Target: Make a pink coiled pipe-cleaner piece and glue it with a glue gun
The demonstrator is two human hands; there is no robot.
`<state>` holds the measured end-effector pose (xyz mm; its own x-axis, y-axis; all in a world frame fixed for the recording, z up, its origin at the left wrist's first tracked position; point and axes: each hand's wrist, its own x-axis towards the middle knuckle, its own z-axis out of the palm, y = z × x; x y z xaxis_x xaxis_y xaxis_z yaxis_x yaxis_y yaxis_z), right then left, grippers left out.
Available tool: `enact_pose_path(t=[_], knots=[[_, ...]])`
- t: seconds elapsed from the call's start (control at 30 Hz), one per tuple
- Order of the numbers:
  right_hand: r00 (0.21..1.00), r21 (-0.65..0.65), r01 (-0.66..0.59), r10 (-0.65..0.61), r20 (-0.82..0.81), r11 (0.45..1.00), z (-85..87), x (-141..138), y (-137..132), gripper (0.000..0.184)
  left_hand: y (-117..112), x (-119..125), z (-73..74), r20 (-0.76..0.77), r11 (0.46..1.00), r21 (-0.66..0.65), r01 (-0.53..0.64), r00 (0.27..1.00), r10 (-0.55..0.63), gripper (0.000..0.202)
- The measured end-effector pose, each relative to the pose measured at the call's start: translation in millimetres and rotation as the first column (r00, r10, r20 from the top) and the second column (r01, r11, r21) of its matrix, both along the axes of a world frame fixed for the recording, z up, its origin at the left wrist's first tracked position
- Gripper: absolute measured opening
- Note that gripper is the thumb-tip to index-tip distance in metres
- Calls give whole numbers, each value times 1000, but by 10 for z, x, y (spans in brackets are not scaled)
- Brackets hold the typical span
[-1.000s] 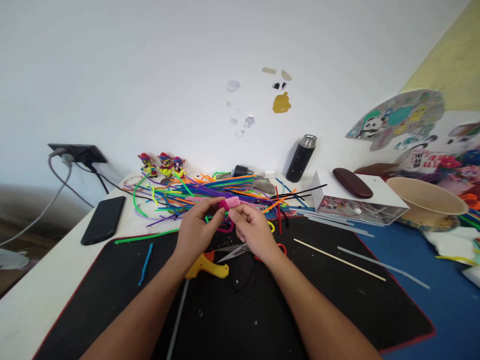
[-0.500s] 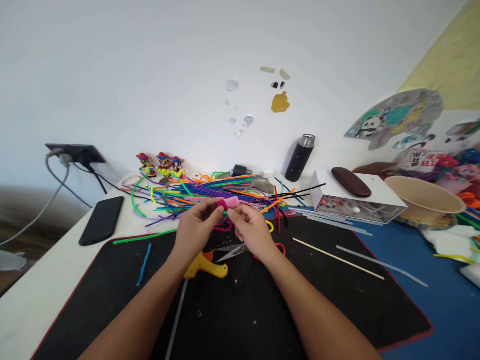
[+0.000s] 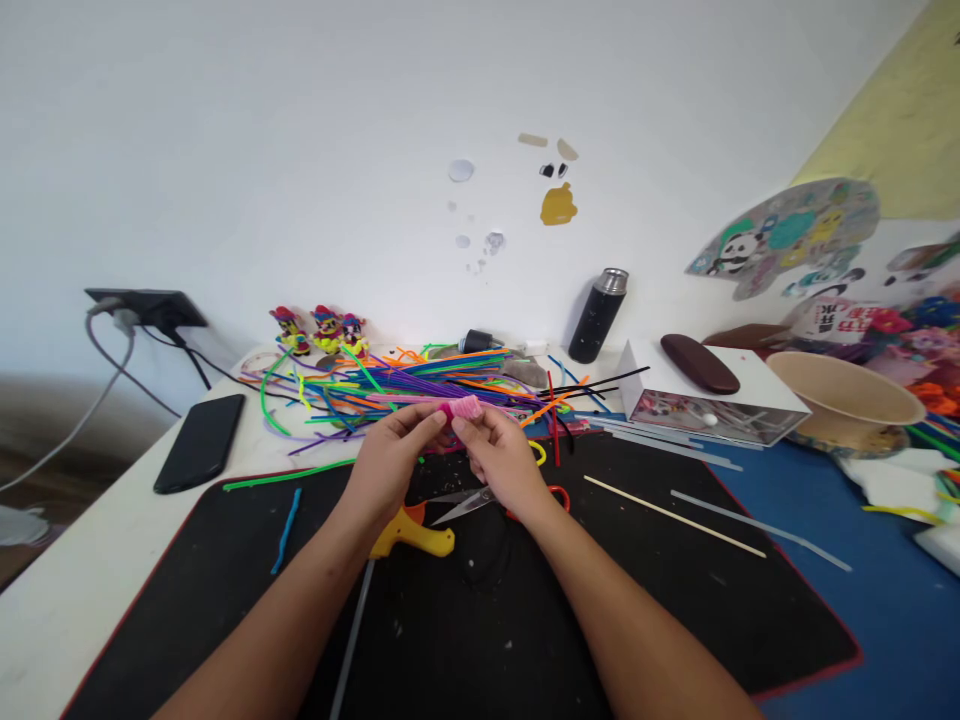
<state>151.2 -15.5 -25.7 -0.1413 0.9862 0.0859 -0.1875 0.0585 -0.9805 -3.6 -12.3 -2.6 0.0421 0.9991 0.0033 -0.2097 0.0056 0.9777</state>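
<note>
Between my fingertips is a small coil of pink pipe cleaner (image 3: 466, 407), light pink on the right and deep magenta on the left. My left hand (image 3: 394, 455) pinches its magenta end. From the other side, my right hand (image 3: 501, 458) grips the light pink part with thumb and fingers. Just under my hands, scissors (image 3: 459, 503) with red handles lie with blades apart on the black mat (image 3: 600, 590). A yellow glue gun (image 3: 416, 533) with a clear glue stick trailing from it rests below my left hand.
Behind my hands spreads a pile of colourful pipe cleaners (image 3: 427, 385). Several small figures (image 3: 326, 330), a black flask (image 3: 598, 315) and a white box (image 3: 712, 400) stand along the wall. A phone (image 3: 199, 442) lies left, a wooden stick (image 3: 675, 516) right, a beige bowl (image 3: 844, 395) far right.
The pink coil has turned slightly between my fingers, and less of the magenta end shows. The whole view has shifted very slightly; the things on the table stay in place.
</note>
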Motion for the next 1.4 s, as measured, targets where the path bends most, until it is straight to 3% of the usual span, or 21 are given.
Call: enact_pose_path(t=[0.13, 0.27, 0.4, 0.57, 0.7, 0.83, 1.07, 1.4], knots=[[999, 22, 32, -33, 41, 999, 2, 12, -2, 48, 9, -3, -15, 51, 998, -49, 40, 998, -37, 37], [998, 17, 51, -51, 45, 999, -24, 13, 8, 49, 11, -26, -21, -2, 995, -74, 68, 998, -68, 39], [996, 23, 70, -71, 53, 997, -56, 8, 14, 44, 9, -51, -4, -230, 997, 32, 64, 972, -55, 40], [996, -1, 81, -81, 35, 997, -27, 15, 3, 45, -12, -42, -21, -480, 980, 197, 15, 873, 84, 41], [999, -27, 52, -52, -6, 998, 23, 26, 4, 46, -42, -20, -47, -478, 962, 272, 17, 870, 120, 38], [998, -44, 46, -48, -48, 998, 32, 29, 14, 46, -61, -18, -10, -442, 944, 326, 51, 891, 105, 38], [996, -40, 10, -13, -83, 999, 13, 22, 9, 43, -59, -46, 49, -501, 925, 356, 136, 863, 66, 30], [990, -89, -81, 70, -120, 993, 16, -11, 0, 48, -82, -40, 54, -586, 853, 518, 59, 751, 304, 24]])
